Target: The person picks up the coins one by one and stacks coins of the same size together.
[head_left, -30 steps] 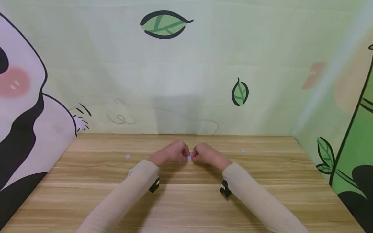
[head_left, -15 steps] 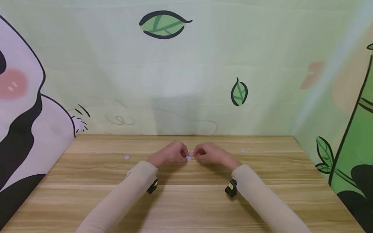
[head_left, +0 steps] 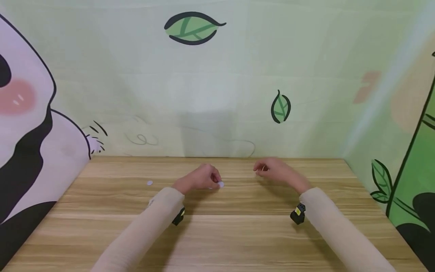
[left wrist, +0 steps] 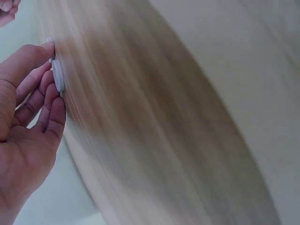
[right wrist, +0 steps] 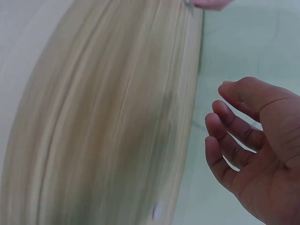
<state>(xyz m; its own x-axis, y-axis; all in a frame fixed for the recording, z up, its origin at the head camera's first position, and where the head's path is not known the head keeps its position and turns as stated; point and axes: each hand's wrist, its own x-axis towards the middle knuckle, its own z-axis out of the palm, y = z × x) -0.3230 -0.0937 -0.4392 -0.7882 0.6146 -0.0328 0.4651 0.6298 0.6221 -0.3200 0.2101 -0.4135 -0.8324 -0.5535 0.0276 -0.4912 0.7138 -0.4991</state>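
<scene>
My left hand [head_left: 200,176] is low over the table, fingers curled, pinching a small white disc [head_left: 221,184] between thumb and fingertips. Beside those fingertips, in the left wrist view, another pale round disc [left wrist: 57,76] lies close to the curled fingers; the head view leaves it mostly hidden under the hand. My right hand [head_left: 272,169] hovers over the right back of the table with loosely bent fingers. Its thumb and fingers stand apart with nothing between them in the right wrist view. A white disc [right wrist: 157,211] lies on the table below it.
One more white disc [head_left: 150,183] lies on the wooden table [head_left: 217,234], left of the left hand. Along the table's back edge rises a pale green backdrop [head_left: 231,83] printed with leaves and a panda. Each wrist wears a small black camera [head_left: 298,214].
My right hand has left the disc at the left fingertips and moved right, its fingers spreading apart. It now covers the right-hand disc in the head view. My left hand has stayed in place.
</scene>
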